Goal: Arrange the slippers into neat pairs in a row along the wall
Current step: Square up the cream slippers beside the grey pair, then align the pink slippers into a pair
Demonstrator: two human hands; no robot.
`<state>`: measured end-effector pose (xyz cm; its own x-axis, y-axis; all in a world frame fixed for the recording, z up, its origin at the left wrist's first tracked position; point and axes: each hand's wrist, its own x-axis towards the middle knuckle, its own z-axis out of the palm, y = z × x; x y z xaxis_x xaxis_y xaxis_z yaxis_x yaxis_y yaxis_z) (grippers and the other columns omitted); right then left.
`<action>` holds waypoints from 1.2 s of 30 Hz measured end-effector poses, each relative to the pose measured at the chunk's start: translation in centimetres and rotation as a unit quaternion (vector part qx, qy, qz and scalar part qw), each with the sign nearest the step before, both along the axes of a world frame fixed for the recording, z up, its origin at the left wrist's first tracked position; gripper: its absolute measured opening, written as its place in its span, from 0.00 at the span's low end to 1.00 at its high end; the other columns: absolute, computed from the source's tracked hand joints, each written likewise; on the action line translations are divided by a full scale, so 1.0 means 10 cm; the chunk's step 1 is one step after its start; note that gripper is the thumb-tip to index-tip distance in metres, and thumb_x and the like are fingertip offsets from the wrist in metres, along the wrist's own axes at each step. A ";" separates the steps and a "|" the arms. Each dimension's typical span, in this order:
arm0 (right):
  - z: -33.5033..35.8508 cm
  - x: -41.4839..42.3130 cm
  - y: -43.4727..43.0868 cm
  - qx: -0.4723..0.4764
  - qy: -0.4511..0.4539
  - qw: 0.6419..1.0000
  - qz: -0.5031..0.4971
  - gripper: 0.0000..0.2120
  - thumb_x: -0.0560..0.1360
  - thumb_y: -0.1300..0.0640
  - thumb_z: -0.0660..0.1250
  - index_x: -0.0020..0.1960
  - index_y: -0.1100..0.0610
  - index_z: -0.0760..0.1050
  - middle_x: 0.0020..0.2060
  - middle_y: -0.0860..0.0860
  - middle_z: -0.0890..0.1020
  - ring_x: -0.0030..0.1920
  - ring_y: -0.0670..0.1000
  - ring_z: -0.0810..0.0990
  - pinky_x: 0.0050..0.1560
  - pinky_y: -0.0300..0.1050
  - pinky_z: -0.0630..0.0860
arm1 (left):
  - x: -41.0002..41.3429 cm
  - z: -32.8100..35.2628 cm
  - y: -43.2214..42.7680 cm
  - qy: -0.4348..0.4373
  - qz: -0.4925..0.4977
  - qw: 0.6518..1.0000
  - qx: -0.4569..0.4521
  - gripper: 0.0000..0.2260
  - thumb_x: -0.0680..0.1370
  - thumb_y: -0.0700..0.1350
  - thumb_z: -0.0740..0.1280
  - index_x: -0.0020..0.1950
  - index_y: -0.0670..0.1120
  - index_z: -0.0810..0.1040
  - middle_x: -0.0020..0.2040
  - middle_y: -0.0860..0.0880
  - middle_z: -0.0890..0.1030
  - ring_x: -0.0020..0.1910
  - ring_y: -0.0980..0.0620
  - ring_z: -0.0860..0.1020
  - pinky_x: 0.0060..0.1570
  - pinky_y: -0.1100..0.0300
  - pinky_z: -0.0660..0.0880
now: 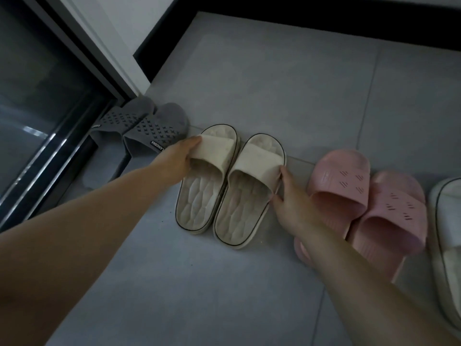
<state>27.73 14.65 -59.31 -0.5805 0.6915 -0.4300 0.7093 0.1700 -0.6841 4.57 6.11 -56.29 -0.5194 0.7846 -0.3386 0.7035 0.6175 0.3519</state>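
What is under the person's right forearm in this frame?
The heel end of the nearer pink slipper lies under the right forearm; only a pink sliver shows at the arm's left edge. The covered heel portion and the floor beneath cannot be seen.

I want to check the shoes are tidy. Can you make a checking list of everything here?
Surface: grey tiled floor, small specks.
Job's things: grey slippers, cream slippers, pink slippers, each side by side in one row; a white slipper at the right edge, cut off.
Clutter: nothing seen.
Grippers: left hand grips the left cream strap; right hand touches the right cream slipper's side.
Cables: nothing seen.
Surroundings: black skirting, glass door.
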 end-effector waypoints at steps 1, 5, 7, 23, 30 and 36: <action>0.01 -0.02 -0.01 -0.003 -0.006 1.000 0.004 0.30 0.79 0.57 0.59 0.76 0.53 0.48 0.70 0.54 0.69 0.67 0.58 0.71 0.61 0.45 0.68 | -0.01 0.00 0.00 0.001 0.001 1.000 -0.002 0.24 0.79 0.33 0.55 0.75 0.43 0.59 0.75 0.41 0.63 0.74 0.44 0.63 0.71 0.57 0.60; 0.05 -0.10 -0.04 -0.018 -0.012 1.000 0.009 0.31 0.79 0.59 0.58 0.76 0.55 0.46 0.71 0.57 0.69 0.68 0.59 0.70 0.63 0.45 0.67 | -0.04 0.03 0.05 0.000 0.017 1.000 -0.008 0.25 0.78 0.32 0.56 0.75 0.43 0.59 0.75 0.41 0.63 0.74 0.44 0.62 0.71 0.58 0.60; 0.06 -0.12 -0.04 -0.035 -0.014 0.999 0.009 0.31 0.79 0.59 0.58 0.77 0.54 0.46 0.70 0.56 0.70 0.67 0.58 0.71 0.62 0.44 0.67 | -0.04 0.04 0.06 -0.001 0.019 1.000 -0.016 0.25 0.78 0.32 0.56 0.75 0.42 0.58 0.75 0.41 0.62 0.74 0.44 0.62 0.71 0.58 0.59; 0.55 1.58 0.80 0.022 -0.179 0.981 -0.070 0.31 0.62 0.52 0.70 0.65 0.55 0.70 0.61 0.59 0.76 0.63 0.61 0.75 0.62 0.54 0.72 | 1.79 0.21 1.04 -0.143 -0.228 0.962 -0.039 0.33 0.74 0.40 0.67 0.76 0.44 0.55 0.76 0.44 0.59 0.73 0.46 0.63 0.66 0.65 0.61; 0.04 1.85 0.93 0.029 -0.132 0.988 -0.072 0.34 0.69 0.52 0.64 0.72 0.44 0.56 0.67 0.53 0.71 0.65 0.57 0.74 0.65 0.57 0.70 | 1.96 -0.02 1.14 -0.070 -0.252 0.961 -0.086 0.33 0.75 0.38 0.62 0.77 0.46 0.50 0.78 0.45 0.50 0.76 0.47 0.58 0.73 0.56 0.60; 0.26 1.66 0.78 0.029 -0.097 0.993 -0.057 0.31 0.75 0.61 0.61 0.74 0.50 0.55 0.65 0.53 0.74 0.63 0.56 0.74 0.61 0.47 0.69 | 1.83 -0.01 0.95 -0.047 -0.248 0.963 -0.095 0.30 0.77 0.38 0.59 0.77 0.48 0.51 0.79 0.48 0.50 0.77 0.49 0.57 0.74 0.56 0.58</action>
<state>44.34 22.50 -56.76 -0.4076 0.7749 -0.4831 0.8437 0.1171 -0.5239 22.89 15.57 -56.36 -0.0570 0.8478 -0.5272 0.8993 0.2729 0.3417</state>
